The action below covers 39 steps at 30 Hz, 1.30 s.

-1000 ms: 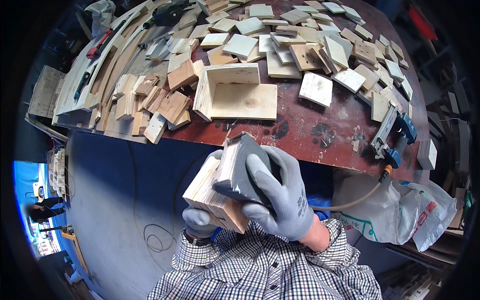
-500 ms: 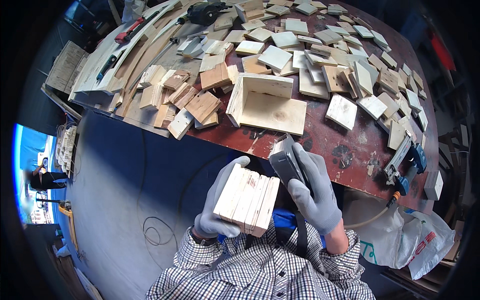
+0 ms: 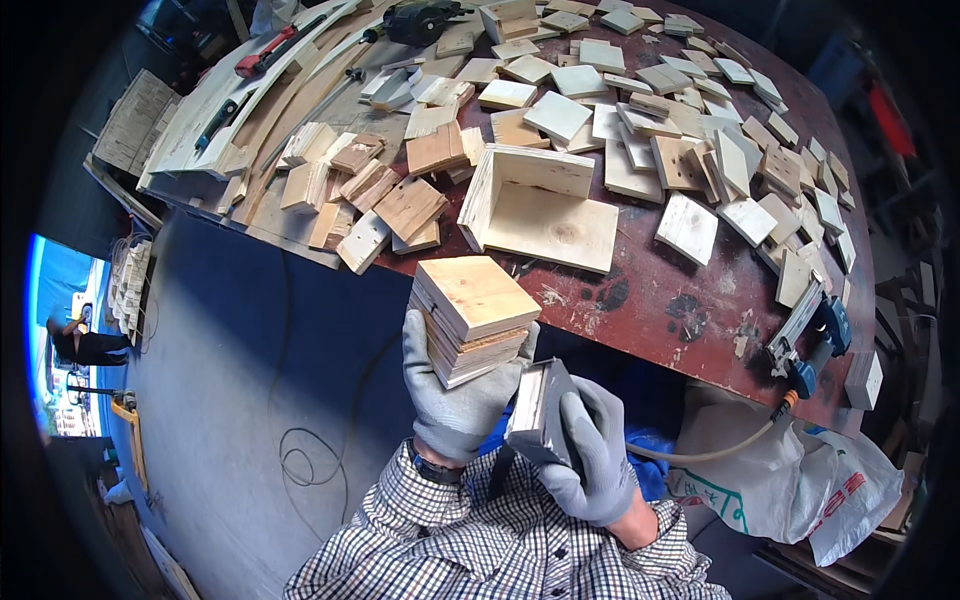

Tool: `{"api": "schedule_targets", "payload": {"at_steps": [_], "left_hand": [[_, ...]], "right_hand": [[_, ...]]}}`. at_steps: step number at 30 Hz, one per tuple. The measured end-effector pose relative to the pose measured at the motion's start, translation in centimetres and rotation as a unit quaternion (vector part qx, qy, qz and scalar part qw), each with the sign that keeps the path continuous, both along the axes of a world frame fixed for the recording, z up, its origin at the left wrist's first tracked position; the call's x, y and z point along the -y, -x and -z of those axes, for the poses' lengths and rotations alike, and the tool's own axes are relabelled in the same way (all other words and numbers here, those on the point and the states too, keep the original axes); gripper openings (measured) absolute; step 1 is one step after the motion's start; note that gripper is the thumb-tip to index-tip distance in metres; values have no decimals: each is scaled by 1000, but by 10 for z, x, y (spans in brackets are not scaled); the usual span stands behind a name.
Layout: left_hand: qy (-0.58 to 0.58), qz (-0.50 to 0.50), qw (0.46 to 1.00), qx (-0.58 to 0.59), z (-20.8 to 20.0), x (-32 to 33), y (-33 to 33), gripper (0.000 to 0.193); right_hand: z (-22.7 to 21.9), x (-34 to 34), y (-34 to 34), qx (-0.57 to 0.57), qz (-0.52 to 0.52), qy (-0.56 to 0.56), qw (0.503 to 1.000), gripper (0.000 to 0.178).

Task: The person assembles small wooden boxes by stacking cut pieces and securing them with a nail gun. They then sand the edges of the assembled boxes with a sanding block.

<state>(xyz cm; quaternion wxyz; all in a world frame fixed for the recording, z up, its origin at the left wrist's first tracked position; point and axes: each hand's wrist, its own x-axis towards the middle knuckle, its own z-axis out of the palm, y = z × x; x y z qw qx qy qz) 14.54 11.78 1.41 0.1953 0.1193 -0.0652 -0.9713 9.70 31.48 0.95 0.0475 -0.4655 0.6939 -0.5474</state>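
In front of my body, my gloved left hand (image 3: 455, 405) holds a stack of square plywood pieces (image 3: 478, 295) from below, its fingers wrapped around the sides. The top piece's broad face is turned up and the layered edges face me. My gloved right hand (image 3: 595, 455) grips a block wrapped in dark sheet, which looks like a sanding block (image 3: 548, 425). Its pale wooden side shows on the left. This block is below and right of the stack, close to it but apart from its edges.
A red-brown table (image 3: 640, 320) carries many loose plywood squares (image 3: 687, 228) and an L-shaped wooden piece (image 3: 560, 230). A blue-handled air nailer (image 3: 815, 345) with a hose lies at its right edge. White plastic sacks (image 3: 790, 480) sit below. Another person (image 3: 90, 345) stands far left.
My left hand has turned the stack so its broad face is up, and lifted it toward the table. My right hand has moved down and left with the sanding block.
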Motion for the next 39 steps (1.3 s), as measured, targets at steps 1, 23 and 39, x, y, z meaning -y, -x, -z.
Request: {"api": "schedule_targets", "payload": {"at_steps": [1, 23, 39], "left_hand": [[-5, 10, 1000, -3, -3, -2, 2, 84], [176, 112, 978, -24, -13, -33, 15, 74], [162, 80, 976, 119, -46, -33, 6, 91]], "right_hand": [[-1, 3, 4, -10, 45, 29, 998, 74], [-24, 33, 47, -204, 141, 64, 967, 56], [-11, 11, 34, -183, 193, 61, 962, 80]]}}
